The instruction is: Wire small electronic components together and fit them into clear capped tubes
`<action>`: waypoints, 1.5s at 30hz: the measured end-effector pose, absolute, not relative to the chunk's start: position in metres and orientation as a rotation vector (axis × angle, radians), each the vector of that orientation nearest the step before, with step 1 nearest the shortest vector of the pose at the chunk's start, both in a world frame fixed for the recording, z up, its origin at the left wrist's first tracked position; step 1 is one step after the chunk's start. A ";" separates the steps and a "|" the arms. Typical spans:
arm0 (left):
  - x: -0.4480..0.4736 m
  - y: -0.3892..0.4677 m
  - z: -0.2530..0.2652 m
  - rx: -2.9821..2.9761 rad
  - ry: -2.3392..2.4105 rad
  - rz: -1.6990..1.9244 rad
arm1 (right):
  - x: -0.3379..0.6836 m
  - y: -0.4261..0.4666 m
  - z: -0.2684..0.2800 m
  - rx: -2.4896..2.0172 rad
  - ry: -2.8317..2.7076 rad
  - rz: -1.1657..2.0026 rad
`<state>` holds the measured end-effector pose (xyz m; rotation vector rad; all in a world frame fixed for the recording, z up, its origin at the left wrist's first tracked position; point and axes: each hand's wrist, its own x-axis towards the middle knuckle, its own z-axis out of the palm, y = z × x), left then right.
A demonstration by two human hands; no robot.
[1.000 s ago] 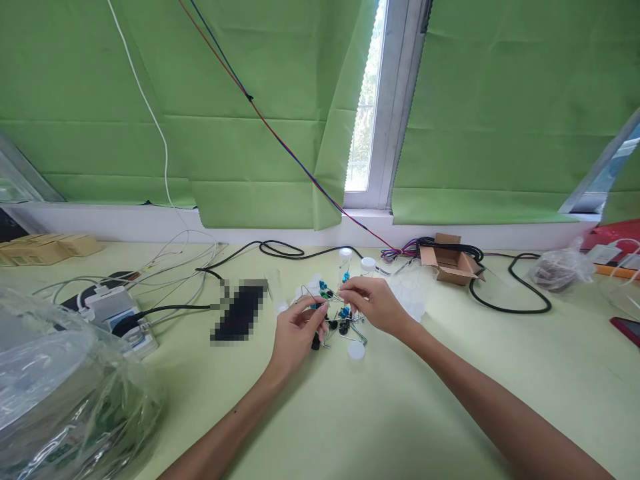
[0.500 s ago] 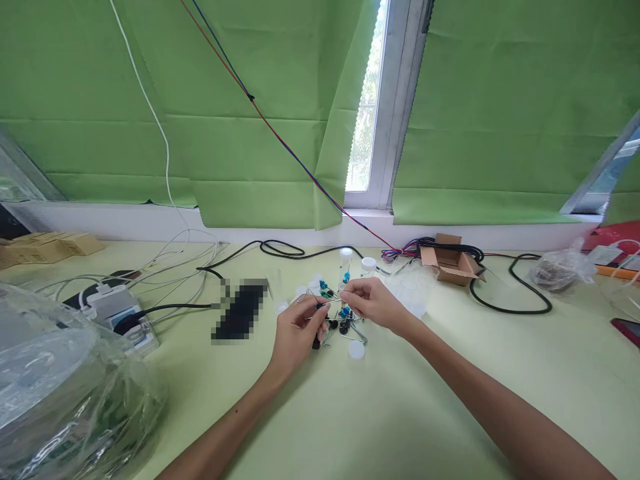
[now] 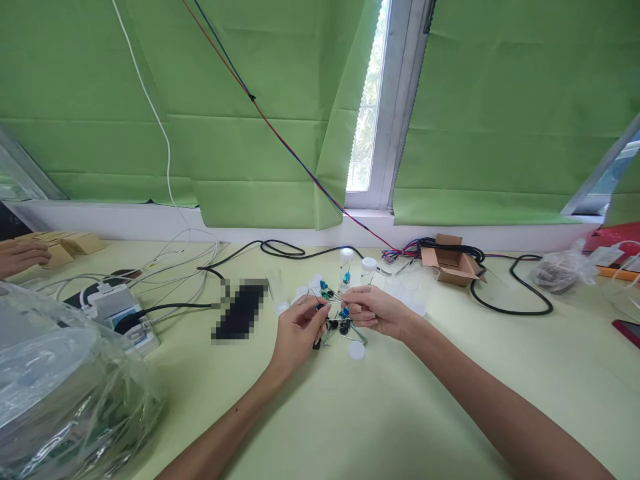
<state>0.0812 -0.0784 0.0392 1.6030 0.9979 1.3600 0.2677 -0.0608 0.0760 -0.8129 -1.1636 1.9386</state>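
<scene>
My left hand point(image 3: 299, 328) is closed in a pinch on a thin, silvery metal piece point(image 3: 334, 303) that seems to have a dark end. From the other side, the fingertips of my right hand point(image 3: 377, 310) pinch its far end. Around and under both hands lies a pile of small bent metal pieces point(image 3: 358, 335) with blue, green and black heads, partly covered by my fingers. A round white cap point(image 3: 357, 350) lies just in front of it. Behind my fingers stand a clear tube with a white cap point(image 3: 346, 256) and another white-capped container point(image 3: 369, 265).
Clear plastic containers point(image 3: 407, 288) lie right of the pile. An open cardboard box point(image 3: 453, 268) and black cable point(image 3: 520, 311) are farther right. At left are a power strip point(image 3: 123, 313), a large plastic bag point(image 3: 70, 387) and another person's hand point(image 3: 23, 257) by yellowish boxes point(image 3: 83, 243).
My right hand has turned and dropped slightly, its lower fingers now more spread beneath the pinch. My left hand is nearly unmoved. Another person's hand has appeared at the far left.
</scene>
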 end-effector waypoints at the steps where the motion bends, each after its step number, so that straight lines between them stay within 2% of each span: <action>1: 0.081 -0.079 0.040 1.591 0.998 1.356 | 0.268 -0.061 0.076 -0.812 -1.171 1.931; 6: 0.080 -0.077 0.041 1.534 0.997 1.332 | 0.267 -0.061 0.074 -0.836 -1.242 1.825; 15: 0.080 -0.077 0.045 1.421 1.037 1.296 | 0.270 -0.064 0.083 -0.784 -1.660 1.339; 22: 0.080 -0.077 0.043 1.428 1.037 1.280 | 0.266 -0.063 0.080 -0.791 -1.663 1.260; 45: 0.082 -0.081 0.046 1.498 0.992 1.341 | 0.259 -0.064 0.071 -0.696 -1.049 1.837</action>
